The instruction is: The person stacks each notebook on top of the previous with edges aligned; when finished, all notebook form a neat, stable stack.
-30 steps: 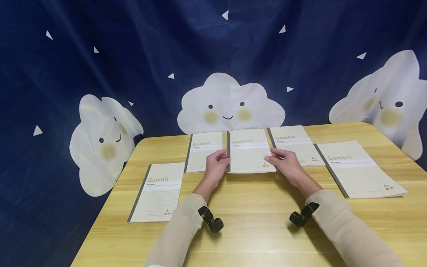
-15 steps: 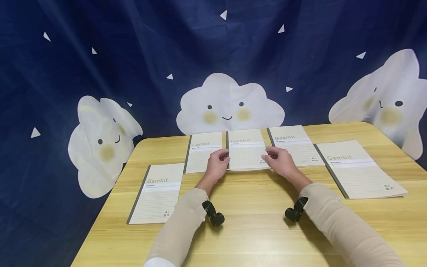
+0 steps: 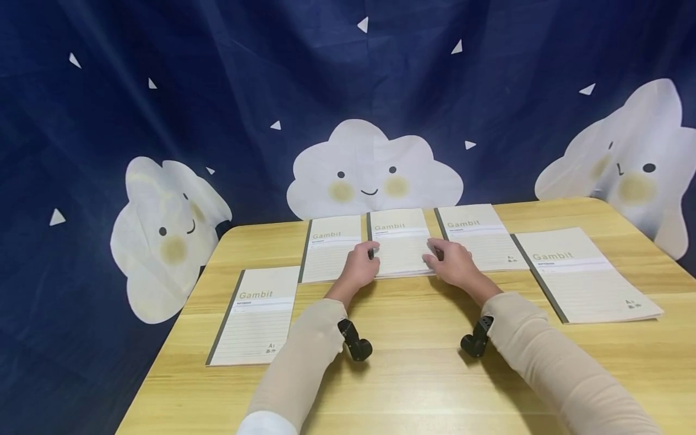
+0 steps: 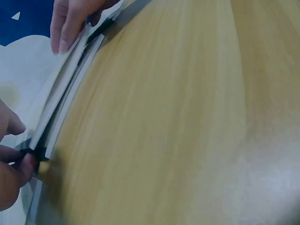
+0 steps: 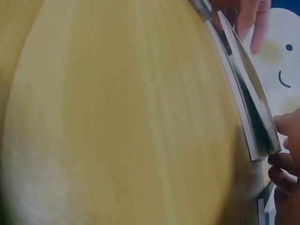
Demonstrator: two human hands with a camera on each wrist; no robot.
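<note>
In the head view, a cream Gambit notebook [image 3: 401, 246] with a dark spine is in the middle of the back row. My left hand [image 3: 361, 264] pinches it at the spine side. Across from it, my right hand [image 3: 452, 261] holds the right edge between thumb and fingers. Both wrist views show the held notebook [image 4: 58, 91] slightly raised over another notebook [image 5: 236, 93], with a dark gap between them. The left fingers [image 4: 14, 125] are at its spine corner. My right fingertips [image 5: 283, 123] are at the opposite corner.
Similar notebooks flank the middle one: left notebook [image 3: 330, 249] and right notebook [image 3: 481, 235]. Another notebook [image 3: 255, 317] lies front left, and one more notebook [image 3: 584, 275] far right. The wooden table [image 3: 402, 374] ends at a navy cloud-print curtain [image 3: 244, 72].
The held notebook has come down and slightly left into the back row, over the one beneath. The left hand has shifted a little right, the right hand left. The outer notebooks stay put.
</note>
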